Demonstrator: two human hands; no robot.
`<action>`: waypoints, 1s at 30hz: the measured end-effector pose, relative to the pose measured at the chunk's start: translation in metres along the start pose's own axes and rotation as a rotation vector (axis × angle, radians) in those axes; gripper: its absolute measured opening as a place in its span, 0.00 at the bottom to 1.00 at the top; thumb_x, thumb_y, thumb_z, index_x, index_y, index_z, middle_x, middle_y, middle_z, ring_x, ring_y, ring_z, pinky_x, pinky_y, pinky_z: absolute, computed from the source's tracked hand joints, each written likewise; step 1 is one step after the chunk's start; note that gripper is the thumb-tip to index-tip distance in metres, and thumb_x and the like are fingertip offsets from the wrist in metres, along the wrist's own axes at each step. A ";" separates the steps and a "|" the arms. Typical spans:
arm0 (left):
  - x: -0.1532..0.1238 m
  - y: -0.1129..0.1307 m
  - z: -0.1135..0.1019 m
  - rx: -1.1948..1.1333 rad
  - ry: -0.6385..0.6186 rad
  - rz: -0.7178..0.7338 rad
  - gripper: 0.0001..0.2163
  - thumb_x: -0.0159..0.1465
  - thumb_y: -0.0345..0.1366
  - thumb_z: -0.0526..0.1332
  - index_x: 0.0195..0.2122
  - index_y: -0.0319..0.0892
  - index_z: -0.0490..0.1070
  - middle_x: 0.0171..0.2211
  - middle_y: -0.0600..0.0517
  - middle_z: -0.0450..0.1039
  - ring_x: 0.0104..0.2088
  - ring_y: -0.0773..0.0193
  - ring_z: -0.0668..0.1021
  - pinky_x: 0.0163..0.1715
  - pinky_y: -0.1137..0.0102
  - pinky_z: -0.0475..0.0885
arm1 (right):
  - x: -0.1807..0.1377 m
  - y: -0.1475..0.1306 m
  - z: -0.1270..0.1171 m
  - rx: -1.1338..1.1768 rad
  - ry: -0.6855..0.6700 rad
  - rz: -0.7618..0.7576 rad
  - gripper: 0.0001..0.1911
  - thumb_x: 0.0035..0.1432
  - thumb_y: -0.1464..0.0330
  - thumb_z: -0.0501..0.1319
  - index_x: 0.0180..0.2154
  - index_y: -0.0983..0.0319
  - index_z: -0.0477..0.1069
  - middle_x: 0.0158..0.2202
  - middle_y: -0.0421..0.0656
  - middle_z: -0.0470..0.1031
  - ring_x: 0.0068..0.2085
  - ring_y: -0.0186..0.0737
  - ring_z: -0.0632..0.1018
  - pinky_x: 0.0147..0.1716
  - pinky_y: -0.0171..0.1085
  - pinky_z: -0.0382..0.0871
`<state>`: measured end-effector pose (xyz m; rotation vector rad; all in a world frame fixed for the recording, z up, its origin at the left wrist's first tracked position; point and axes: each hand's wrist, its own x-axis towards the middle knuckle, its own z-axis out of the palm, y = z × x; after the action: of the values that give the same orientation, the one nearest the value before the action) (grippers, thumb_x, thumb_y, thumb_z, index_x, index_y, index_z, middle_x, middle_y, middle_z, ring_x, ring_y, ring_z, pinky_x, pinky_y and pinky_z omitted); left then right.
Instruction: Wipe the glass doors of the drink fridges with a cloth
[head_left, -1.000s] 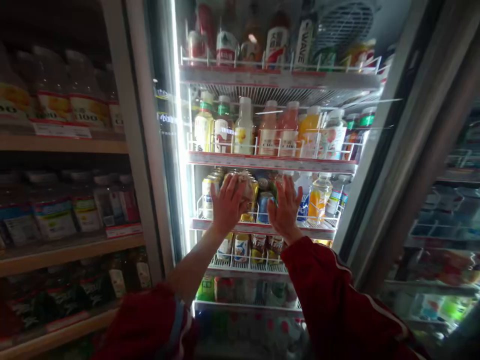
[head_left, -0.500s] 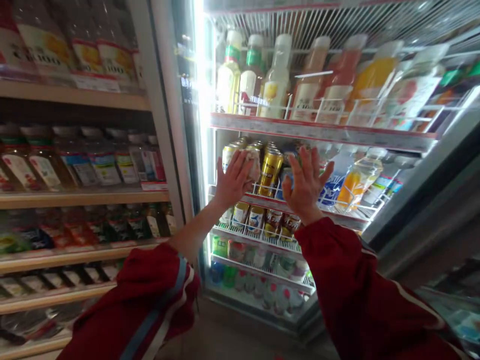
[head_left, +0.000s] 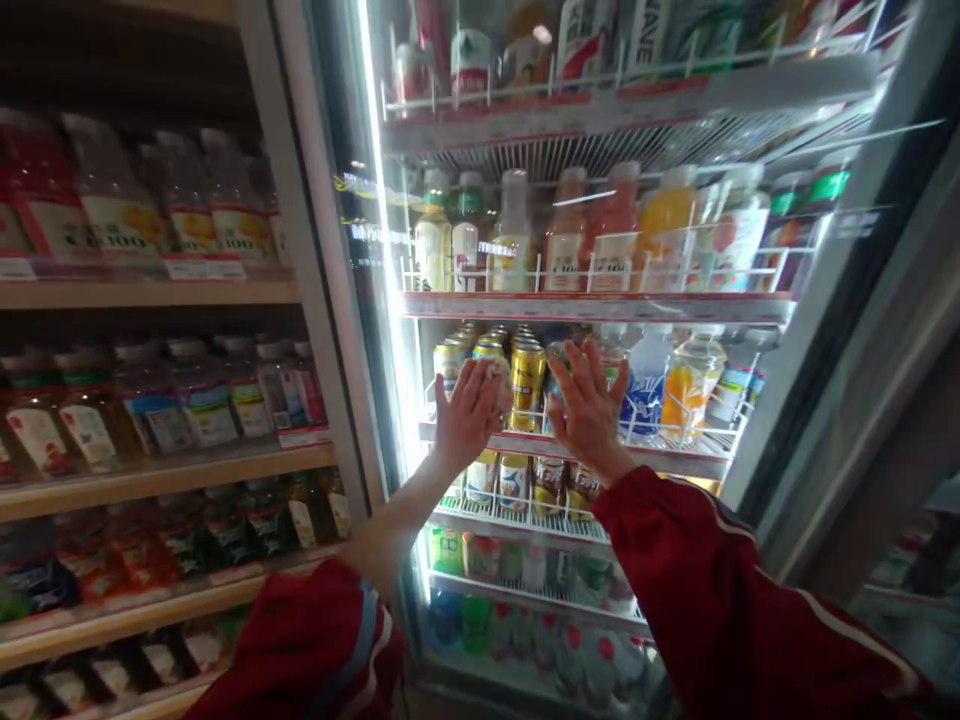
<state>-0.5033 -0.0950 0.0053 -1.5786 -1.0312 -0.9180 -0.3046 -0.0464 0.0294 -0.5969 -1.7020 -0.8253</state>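
Note:
A lit drinks cooler with a glass door (head_left: 570, 198) stands in front of me. My left hand (head_left: 463, 420) lies along the glass, holding a crumpled pale cloth (head_left: 499, 385) under its fingers. To its right, my right hand (head_left: 590, 415) is spread open with fingers apart, at the glass and holding nothing; firm contact is hard to make out. Behind the hands, inside the cooler, a gold can (head_left: 527, 380) shows between them. An orange juice bottle (head_left: 687, 380) and a blue-labelled bottle (head_left: 645, 378) stand right of my right hand.
On the left are open wooden shelves (head_left: 150, 292) with rows of bottles. A grey frame (head_left: 289, 200) divides them from the cooler. Inside the cooler, wire-fronted shelves (head_left: 600, 307) hold bottles and cans. A dark frame (head_left: 832, 370) runs along the right side.
The view has tilted up, so the upper cooler shelf now shows and everything sits lower. Both hands stay at the glass, the left with the cloth and the right spread open.

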 end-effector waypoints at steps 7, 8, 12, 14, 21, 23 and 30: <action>0.026 -0.037 -0.009 0.031 0.113 -0.331 0.25 0.65 0.41 0.49 0.63 0.41 0.50 0.64 0.42 0.48 0.64 0.53 0.53 0.63 0.51 0.37 | 0.000 -0.002 -0.003 0.062 -0.037 0.026 0.27 0.57 0.71 0.51 0.59 0.60 0.56 0.62 0.46 0.58 0.66 0.44 0.50 0.63 0.57 0.33; 0.029 -0.033 -0.008 0.027 0.116 -0.299 0.25 0.65 0.41 0.49 0.62 0.41 0.51 0.64 0.42 0.48 0.64 0.53 0.53 0.63 0.52 0.37 | 0.001 -0.003 -0.003 0.069 -0.036 0.027 0.27 0.57 0.71 0.52 0.59 0.61 0.56 0.62 0.47 0.58 0.66 0.44 0.50 0.62 0.57 0.34; 0.029 0.002 0.001 0.001 0.019 0.009 0.23 0.63 0.40 0.53 0.60 0.42 0.56 0.62 0.41 0.55 0.64 0.54 0.54 0.63 0.51 0.36 | 0.002 -0.004 -0.005 0.057 -0.044 0.033 0.27 0.57 0.71 0.51 0.59 0.61 0.56 0.62 0.47 0.59 0.66 0.44 0.49 0.62 0.58 0.35; 0.026 0.011 0.002 -0.017 -0.029 0.089 0.21 0.63 0.38 0.54 0.58 0.45 0.58 0.61 0.42 0.57 0.64 0.55 0.55 0.63 0.51 0.35 | 0.002 -0.003 -0.007 0.053 -0.048 0.031 0.26 0.58 0.70 0.51 0.59 0.62 0.57 0.62 0.47 0.59 0.66 0.44 0.50 0.63 0.57 0.36; 0.041 -0.022 -0.006 -0.042 0.077 -0.220 0.25 0.62 0.39 0.54 0.61 0.43 0.55 0.64 0.40 0.48 0.64 0.53 0.52 0.62 0.51 0.35 | -0.003 0.004 -0.011 0.002 -0.059 0.021 0.25 0.59 0.70 0.50 0.58 0.62 0.58 0.61 0.47 0.59 0.65 0.42 0.52 0.63 0.54 0.37; 0.044 -0.016 -0.004 -0.035 0.078 -0.208 0.24 0.62 0.38 0.54 0.60 0.42 0.56 0.64 0.40 0.49 0.65 0.53 0.52 0.63 0.51 0.35 | -0.004 0.005 -0.010 -0.003 -0.060 0.038 0.25 0.59 0.69 0.50 0.58 0.62 0.58 0.61 0.47 0.59 0.65 0.42 0.52 0.63 0.54 0.35; 0.028 0.032 0.005 -0.041 -0.115 0.037 0.21 0.63 0.39 0.53 0.58 0.47 0.60 0.61 0.44 0.56 0.63 0.55 0.55 0.62 0.50 0.32 | -0.005 0.008 -0.008 -0.007 -0.045 0.038 0.25 0.59 0.65 0.50 0.58 0.62 0.58 0.61 0.48 0.59 0.64 0.45 0.54 0.62 0.56 0.37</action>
<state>-0.4631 -0.0897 0.0198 -1.6953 -1.0653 -0.8359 -0.2924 -0.0476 0.0279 -0.6548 -1.7243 -0.7963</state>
